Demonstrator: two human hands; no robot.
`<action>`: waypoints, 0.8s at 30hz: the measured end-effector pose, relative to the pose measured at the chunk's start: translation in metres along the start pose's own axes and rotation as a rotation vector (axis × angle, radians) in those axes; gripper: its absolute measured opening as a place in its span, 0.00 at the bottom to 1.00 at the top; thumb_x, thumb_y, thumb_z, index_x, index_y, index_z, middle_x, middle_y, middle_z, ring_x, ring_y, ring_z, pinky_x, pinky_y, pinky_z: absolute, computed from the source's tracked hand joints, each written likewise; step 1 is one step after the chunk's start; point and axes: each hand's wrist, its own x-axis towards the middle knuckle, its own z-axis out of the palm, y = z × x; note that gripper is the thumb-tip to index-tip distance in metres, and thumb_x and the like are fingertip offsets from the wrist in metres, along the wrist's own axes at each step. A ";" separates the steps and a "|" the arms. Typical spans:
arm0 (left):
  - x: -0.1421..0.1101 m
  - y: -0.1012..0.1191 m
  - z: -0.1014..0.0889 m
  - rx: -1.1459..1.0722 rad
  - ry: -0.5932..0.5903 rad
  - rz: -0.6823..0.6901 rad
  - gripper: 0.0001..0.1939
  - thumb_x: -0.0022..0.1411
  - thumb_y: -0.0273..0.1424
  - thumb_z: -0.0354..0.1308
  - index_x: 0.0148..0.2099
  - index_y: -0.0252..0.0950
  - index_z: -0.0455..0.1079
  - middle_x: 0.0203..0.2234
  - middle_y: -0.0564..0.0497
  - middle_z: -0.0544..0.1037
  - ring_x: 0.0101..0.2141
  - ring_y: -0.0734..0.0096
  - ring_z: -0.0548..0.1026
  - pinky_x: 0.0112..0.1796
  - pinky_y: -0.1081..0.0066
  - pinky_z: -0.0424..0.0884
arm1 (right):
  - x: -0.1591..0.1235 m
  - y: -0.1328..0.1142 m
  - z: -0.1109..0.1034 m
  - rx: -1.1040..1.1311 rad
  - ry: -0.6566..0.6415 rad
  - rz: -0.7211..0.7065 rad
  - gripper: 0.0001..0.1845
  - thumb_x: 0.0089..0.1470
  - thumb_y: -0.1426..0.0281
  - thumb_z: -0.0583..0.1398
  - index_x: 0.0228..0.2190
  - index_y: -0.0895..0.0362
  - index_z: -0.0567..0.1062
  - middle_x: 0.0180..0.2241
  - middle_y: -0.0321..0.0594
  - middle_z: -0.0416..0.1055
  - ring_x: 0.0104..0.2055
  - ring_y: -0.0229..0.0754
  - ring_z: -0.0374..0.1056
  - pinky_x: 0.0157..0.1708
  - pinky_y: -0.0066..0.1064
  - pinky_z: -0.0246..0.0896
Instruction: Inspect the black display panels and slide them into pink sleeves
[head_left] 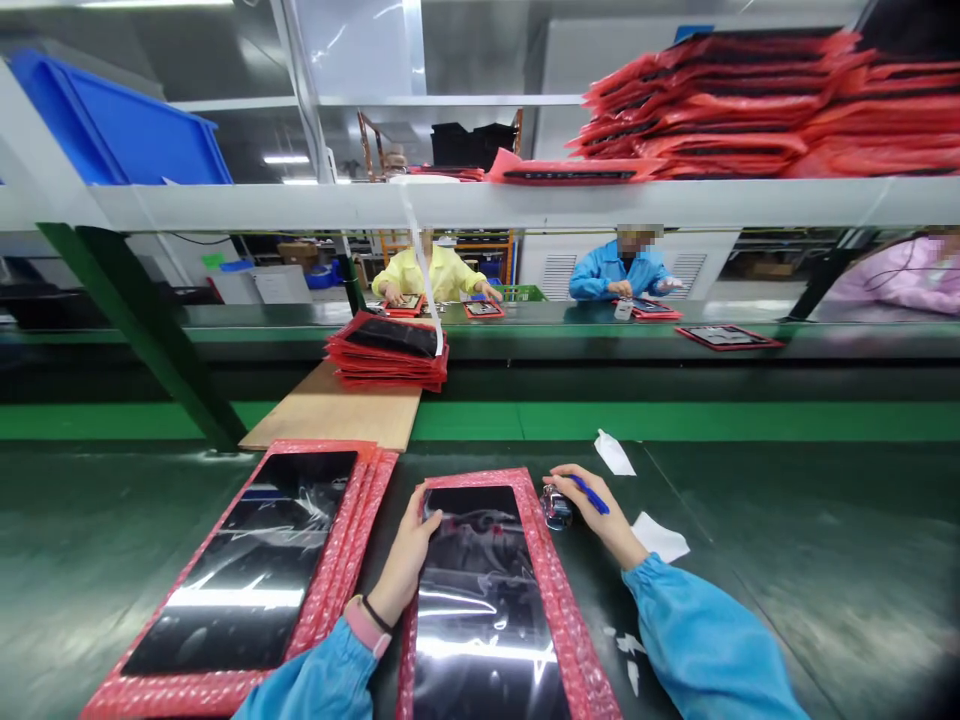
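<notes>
A black glossy screen panel (480, 590) under clear film lies on a pink bubble-wrap bag (559, 600) in front of me. My left hand (409, 550) grips the panel's upper left edge, its thumb on the surface. A blue pen (589, 494) is held in my right hand (600, 515), just right of the bag. The fingertips of that hand are at a small shiny, clear and metallic object (556, 507) on the bench; whether they grip it too is unclear. Left of my left hand lies a stack of similar panels (247, 560) in pink bubble wrap.
White paper scraps (615, 453) and torn bits (630, 645) lie to the right. Beyond, a wooden board (337, 410) bears a pile of red-wrapped panels (390, 350). Overhead, a shelf (450, 207) carries red packs (705, 110) and a blue bin (127, 125). Co-workers (622, 268) sit across.
</notes>
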 end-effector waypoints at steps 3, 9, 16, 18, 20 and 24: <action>-0.005 0.008 -0.001 0.066 -0.030 0.017 0.32 0.55 0.36 0.60 0.61 0.32 0.63 0.64 0.37 0.61 0.66 0.53 0.53 0.64 0.59 0.45 | -0.003 0.002 -0.001 -0.028 0.036 -0.026 0.26 0.45 0.44 0.63 0.33 0.54 0.74 0.33 0.47 0.81 0.40 0.55 0.78 0.44 0.45 0.72; -0.035 0.020 -0.012 0.381 0.023 0.193 0.37 0.56 0.38 0.61 0.65 0.33 0.57 0.69 0.38 0.49 0.69 0.56 0.40 0.65 0.61 0.34 | -0.038 -0.017 0.008 -0.109 0.218 -0.141 0.24 0.56 0.53 0.59 0.47 0.56 0.69 0.56 0.53 0.70 0.60 0.55 0.65 0.61 0.53 0.53; -0.058 0.024 -0.050 0.009 -0.073 -0.309 0.39 0.42 0.41 0.70 0.55 0.33 0.65 0.50 0.36 0.73 0.52 0.49 0.72 0.53 0.59 0.65 | -0.105 -0.023 0.056 -0.200 -0.269 -0.218 0.12 0.58 0.70 0.58 0.45 0.53 0.73 0.52 0.48 0.75 0.56 0.51 0.70 0.57 0.43 0.63; -0.065 0.033 -0.053 -0.024 -0.108 -0.392 0.35 0.41 0.39 0.70 0.52 0.32 0.67 0.46 0.38 0.74 0.48 0.52 0.74 0.48 0.61 0.68 | -0.113 -0.019 0.063 -0.203 -0.375 -0.233 0.15 0.55 0.74 0.58 0.46 0.52 0.72 0.53 0.47 0.74 0.59 0.51 0.66 0.59 0.43 0.61; -0.068 0.041 -0.052 0.000 -0.148 -0.438 0.28 0.43 0.37 0.70 0.47 0.32 0.70 0.43 0.40 0.75 0.45 0.56 0.74 0.44 0.63 0.68 | -0.115 -0.018 0.064 -0.195 -0.449 -0.241 0.17 0.55 0.75 0.58 0.47 0.52 0.71 0.54 0.48 0.73 0.61 0.50 0.63 0.60 0.44 0.59; -0.063 0.048 -0.046 0.003 -0.203 -0.480 0.18 0.44 0.33 0.70 0.38 0.32 0.72 0.34 0.46 0.76 0.37 0.63 0.74 0.38 0.66 0.67 | -0.111 -0.026 0.057 -0.126 -0.599 -0.196 0.16 0.57 0.72 0.58 0.48 0.53 0.71 0.56 0.48 0.72 0.63 0.50 0.61 0.60 0.44 0.58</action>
